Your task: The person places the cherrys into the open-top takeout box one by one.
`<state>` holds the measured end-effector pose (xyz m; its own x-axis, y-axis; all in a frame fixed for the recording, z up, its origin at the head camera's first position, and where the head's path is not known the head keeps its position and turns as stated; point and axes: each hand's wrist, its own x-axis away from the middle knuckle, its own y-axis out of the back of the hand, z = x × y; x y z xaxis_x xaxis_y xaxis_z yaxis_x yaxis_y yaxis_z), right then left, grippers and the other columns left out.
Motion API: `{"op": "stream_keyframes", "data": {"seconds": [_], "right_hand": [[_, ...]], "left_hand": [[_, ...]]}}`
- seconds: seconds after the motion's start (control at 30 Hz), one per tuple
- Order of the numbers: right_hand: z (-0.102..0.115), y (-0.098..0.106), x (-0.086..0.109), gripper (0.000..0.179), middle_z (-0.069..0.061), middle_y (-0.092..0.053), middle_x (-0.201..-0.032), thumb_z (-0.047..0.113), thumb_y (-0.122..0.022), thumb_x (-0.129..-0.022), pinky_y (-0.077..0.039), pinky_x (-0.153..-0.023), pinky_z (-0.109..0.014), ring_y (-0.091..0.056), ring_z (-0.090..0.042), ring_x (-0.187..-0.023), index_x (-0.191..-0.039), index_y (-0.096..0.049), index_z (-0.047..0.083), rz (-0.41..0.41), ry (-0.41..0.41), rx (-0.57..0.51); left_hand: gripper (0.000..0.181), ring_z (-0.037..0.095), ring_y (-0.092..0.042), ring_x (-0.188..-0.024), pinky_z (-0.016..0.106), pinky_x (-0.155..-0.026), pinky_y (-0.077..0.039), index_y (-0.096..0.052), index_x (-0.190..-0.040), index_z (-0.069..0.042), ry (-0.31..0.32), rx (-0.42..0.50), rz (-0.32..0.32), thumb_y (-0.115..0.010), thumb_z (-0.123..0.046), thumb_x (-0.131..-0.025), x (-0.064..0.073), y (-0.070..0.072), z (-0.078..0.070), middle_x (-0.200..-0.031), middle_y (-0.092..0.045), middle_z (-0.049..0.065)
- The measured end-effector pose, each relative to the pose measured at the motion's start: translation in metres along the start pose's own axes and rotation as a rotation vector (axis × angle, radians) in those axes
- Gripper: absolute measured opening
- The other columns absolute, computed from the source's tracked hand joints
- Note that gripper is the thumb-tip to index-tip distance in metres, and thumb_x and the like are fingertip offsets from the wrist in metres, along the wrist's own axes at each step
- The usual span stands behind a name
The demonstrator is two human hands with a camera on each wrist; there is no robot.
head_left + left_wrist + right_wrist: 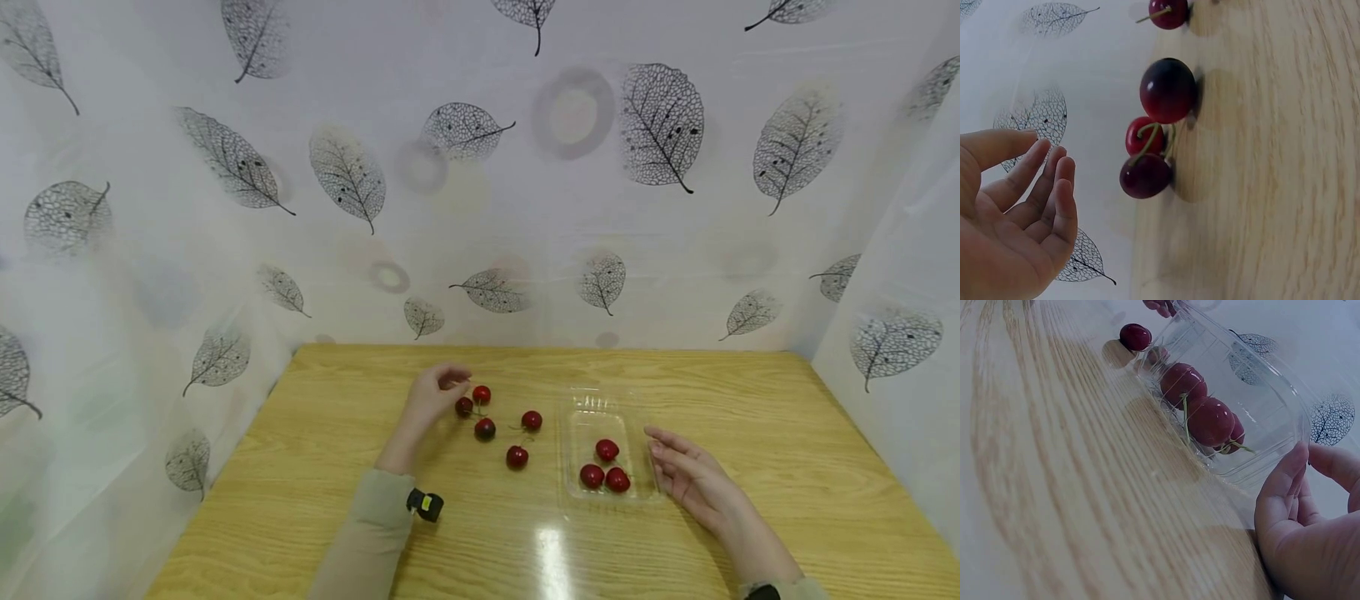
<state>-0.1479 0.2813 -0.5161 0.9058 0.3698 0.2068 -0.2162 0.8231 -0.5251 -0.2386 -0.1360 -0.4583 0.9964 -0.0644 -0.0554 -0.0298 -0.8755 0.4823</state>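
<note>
My left hand (433, 395) hovers beside a cluster of dark red cherries on the left of the table, fingers loosely bent around nothing. In the left wrist view a gap shows between that hand (1022, 212) and the nearest stemmed cherry (1145, 176); a bright red cherry (1144, 136) and a darker cherry (1168, 90) sit close by. A clear plastic container (567, 433) lies to the right with three cherries inside, one of them a red cherry (607, 450). Thumb and fingers of my right hand (697, 482) pinch the container's right rim (1304, 419).
Between the cluster and the container lie two more loose cherries, an upper cherry (532, 420) and a lower cherry (517, 457). The wooden table (315, 467) ends at a leaf-printed curtain (525, 208) behind and at both sides. A small black device (426, 505) sits on the left wrist.
</note>
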Motion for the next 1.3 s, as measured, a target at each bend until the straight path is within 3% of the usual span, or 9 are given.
{"op": "stream_keyframes", "data": {"seconds": [0.27, 0.63, 0.93, 1.13, 1.3], "right_hand": [[-0.001, 0.003, -0.001, 0.041, 0.009, -0.072, -0.11, 0.004, -0.042, -0.113, -0.058, -0.086, -0.016, -0.067, -0.001, -0.098, -0.124, -0.074, 0.026, 0.045, -0.01, -0.042], [-0.001, 0.003, 0.0, 0.041, 0.009, -0.072, -0.111, 0.004, -0.042, -0.114, -0.057, -0.087, -0.016, -0.067, -0.001, -0.1, -0.124, -0.074, 0.026, 0.06, -0.007, -0.037], [-0.002, 0.004, -0.001, 0.04, 0.01, -0.071, -0.111, 0.004, -0.042, -0.113, -0.057, -0.087, -0.017, -0.066, -0.001, -0.1, -0.126, -0.073, 0.027, 0.055, -0.002, -0.016], [-0.002, 0.004, -0.001, 0.041, 0.01, -0.071, -0.111, 0.003, -0.042, -0.113, -0.057, -0.087, -0.017, -0.066, -0.001, -0.1, -0.125, -0.073, 0.027, 0.048, 0.006, -0.007], [-0.002, 0.003, -0.001, 0.04, 0.01, -0.071, -0.11, 0.003, -0.044, -0.113, -0.057, -0.086, -0.016, -0.066, -0.001, -0.099, -0.123, -0.074, 0.028, 0.011, 0.002, 0.007]], "left_hand": [[0.02, 0.029, -0.07, -0.103, 0.039, -0.093, -0.06, -0.074, -0.117, 0.0, 0.049, 0.015, -0.003, -0.071, -0.004, -0.098, -0.003, 0.001, 0.014, -0.116, -0.076, 0.019], [0.02, 0.026, -0.068, -0.098, 0.027, -0.082, -0.057, -0.073, -0.116, 0.003, 0.102, 0.027, 0.001, -0.07, 0.001, -0.096, -0.002, 0.002, 0.026, -0.114, -0.074, 0.02], [0.025, 0.029, -0.069, -0.105, 0.043, -0.1, -0.059, -0.072, -0.119, 0.003, 0.145, 0.023, 0.031, -0.071, 0.001, -0.094, -0.003, 0.001, 0.039, -0.116, -0.073, 0.02], [0.025, 0.028, -0.067, -0.108, 0.04, -0.099, -0.059, -0.071, -0.12, 0.0, 0.224, 0.089, 0.049, -0.072, -0.002, -0.095, 0.001, -0.001, 0.043, -0.117, -0.071, 0.017], [0.024, 0.03, -0.068, -0.11, 0.044, -0.102, -0.057, -0.071, -0.119, 0.0, 0.225, 0.076, 0.057, -0.073, -0.004, -0.095, 0.0, -0.002, 0.044, -0.118, -0.071, 0.018]]}}
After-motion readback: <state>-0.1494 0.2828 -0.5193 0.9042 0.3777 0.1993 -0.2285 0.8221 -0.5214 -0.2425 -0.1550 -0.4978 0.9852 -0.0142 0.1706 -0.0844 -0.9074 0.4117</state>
